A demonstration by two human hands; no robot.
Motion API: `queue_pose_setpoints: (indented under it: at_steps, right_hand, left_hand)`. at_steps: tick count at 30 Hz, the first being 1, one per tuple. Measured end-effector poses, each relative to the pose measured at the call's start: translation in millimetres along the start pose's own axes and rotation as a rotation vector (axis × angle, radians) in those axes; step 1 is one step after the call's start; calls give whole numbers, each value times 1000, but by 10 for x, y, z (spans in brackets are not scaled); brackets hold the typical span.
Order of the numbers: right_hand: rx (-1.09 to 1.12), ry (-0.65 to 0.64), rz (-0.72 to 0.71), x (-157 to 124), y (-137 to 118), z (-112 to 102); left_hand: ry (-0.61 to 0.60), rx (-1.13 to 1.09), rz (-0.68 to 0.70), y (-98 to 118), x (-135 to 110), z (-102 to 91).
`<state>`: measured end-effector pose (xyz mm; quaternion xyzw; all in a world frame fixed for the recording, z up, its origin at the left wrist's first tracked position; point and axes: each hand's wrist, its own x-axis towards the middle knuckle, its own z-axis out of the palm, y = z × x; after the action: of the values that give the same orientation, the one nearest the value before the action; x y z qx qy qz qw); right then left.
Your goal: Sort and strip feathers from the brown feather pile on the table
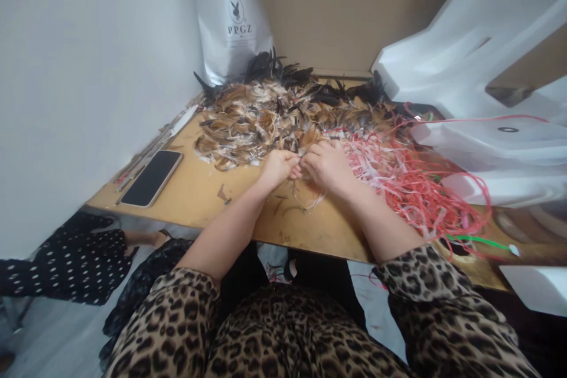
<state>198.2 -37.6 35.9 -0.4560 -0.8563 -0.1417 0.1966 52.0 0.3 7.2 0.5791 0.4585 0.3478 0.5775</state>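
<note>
At the near edge of a feather heap, my left hand (279, 166) and my right hand (328, 164) meet with their fingertips pinched together. A small tuft of brown feathers (310, 136) sticks up from the fingers of my right hand. My left thumb and finger close on something too small to make out, right beside it. Behind both hands spreads the pile of brown and white feathers (248, 121). To the right of my right hand lies a tangle of red and pale pink plastic string (411, 180).
A phone (151, 178) lies at the left of the wooden table (199, 201). Black feathers (270, 68) line the back, before a white printed bag (234, 23). White plastic sheeting (443, 59) stands at the right, near a green tie (481, 242). Someone in polka-dot clothing (84, 257) is at lower left.
</note>
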Motion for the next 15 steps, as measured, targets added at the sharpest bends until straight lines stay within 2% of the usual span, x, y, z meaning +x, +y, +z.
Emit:
queue_pose_setpoints:
  at_steps: [3,6,10,13,15]
  right_hand:
    - [26,-26,0,20,8,-28]
    - [208,-63,32,26,82,-75]
    - [749,-149,195,-7,251,-116]
    - [1108,-224,354,-38,330,-118]
    - [1208,-202,445,-44,324,-107]
  left_hand:
    - [-76,201,102,-53,-10,-13]
    - [-196,333,197,-93,-35,-24]
    - [-384,180,170,-34,-101,-23]
    - [-421,15,149,50,-146,-21]
    - [-396,-90,127,81,-156,-23]
